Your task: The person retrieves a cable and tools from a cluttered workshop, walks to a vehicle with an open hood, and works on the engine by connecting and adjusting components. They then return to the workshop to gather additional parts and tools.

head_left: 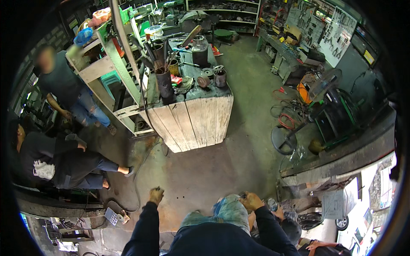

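Navy-sleeved, yr L hand (156, 196) has fingers curled round sm. dark item (158, 188), above floor (188, 170); yr R hand (253, 201) is by faded jeans (232, 210), fingers bent, can't tell if pinching sth.

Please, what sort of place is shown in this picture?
Most likely a mechanical workshop: a white wall board is hung with tools, and a wooden bench carries a dark can filled with long-handled implements.

left hand (156, 196) hung curled over floor (188, 170) | right hand (252, 201) sat beside jeans knee (230, 207), hold unclear | wood-sided bench (190, 123) ahead bore tool cans (164, 86) | fan (325, 84) stood right | person (68, 81) stood left
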`<action>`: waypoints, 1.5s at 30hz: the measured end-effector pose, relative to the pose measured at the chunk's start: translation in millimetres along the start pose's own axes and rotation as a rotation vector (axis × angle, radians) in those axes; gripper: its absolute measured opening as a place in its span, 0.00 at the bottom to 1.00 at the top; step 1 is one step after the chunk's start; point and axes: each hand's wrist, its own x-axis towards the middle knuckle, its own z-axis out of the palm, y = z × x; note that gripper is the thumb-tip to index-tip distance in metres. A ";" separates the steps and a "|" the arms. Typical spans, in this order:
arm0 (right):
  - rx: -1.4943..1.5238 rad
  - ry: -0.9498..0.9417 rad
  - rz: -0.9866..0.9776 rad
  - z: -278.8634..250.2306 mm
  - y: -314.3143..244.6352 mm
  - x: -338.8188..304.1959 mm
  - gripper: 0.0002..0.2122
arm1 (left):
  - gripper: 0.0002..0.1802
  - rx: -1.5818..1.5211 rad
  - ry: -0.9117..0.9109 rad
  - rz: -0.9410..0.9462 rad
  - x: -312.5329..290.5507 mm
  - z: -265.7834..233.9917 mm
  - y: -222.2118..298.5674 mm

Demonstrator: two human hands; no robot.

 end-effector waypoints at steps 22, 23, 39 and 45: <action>-0.149 -0.045 -0.205 -421.8 117.1 633.6 0.19 | 0.19 -0.172 0.362 0.223 172.7 104.0 683.9; -0.183 -0.046 -0.249 -430.2 117.2 658.8 0.19 | 0.18 -0.213 0.427 0.263 186.1 102.5 708.1; -0.590 -0.628 -0.500 -545.9 83.1 1005.3 0.21 | 0.07 -0.138 1.337 0.241 325.3 108.7 930.6; -0.613 -0.447 -0.540 -581.1 -10.4 1115.1 0.21 | 0.09 -0.108 1.297 0.324 358.2 97.8 977.9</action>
